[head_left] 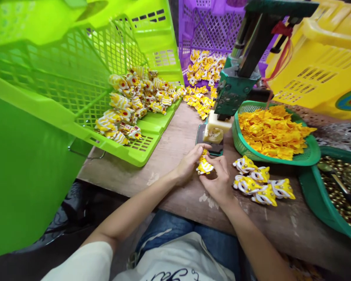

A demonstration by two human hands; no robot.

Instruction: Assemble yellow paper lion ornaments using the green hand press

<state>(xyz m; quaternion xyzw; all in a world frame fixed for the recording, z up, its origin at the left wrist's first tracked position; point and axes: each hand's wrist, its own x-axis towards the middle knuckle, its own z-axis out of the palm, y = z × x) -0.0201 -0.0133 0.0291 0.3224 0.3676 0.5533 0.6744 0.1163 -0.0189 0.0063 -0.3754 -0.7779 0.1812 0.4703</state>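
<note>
The wooden bench (169, 156) is crowded: a green crate (76, 78) leans over it on the left with a heap of small toys inside, a purple crate (204, 27) and a yellow crate (324, 58) stand at the back, and a green press (236, 86) stands in the middle, beside a green basket (236, 140) full of flat yellow pieces. The yellow figure (204, 167) is just in front of the base of the press, above the bench, between the two hands. I think the main danger is this closeness: the fingertips work just beside the foot of the press, so a finger could be caught there. The figure is also small and is held only by fingertips, so it could slip and fall to the bench edge. The right wrist lies near a group of finished figures (263, 183), and a wide movement of this arm could push them away. The left hand (188, 164) is narrowly closed, its fingers pinching the upper part of the figure. The right hand (219, 183) is curled around it from the near side, its fingers touching the lower part, so both hands hold the same piece.
</note>
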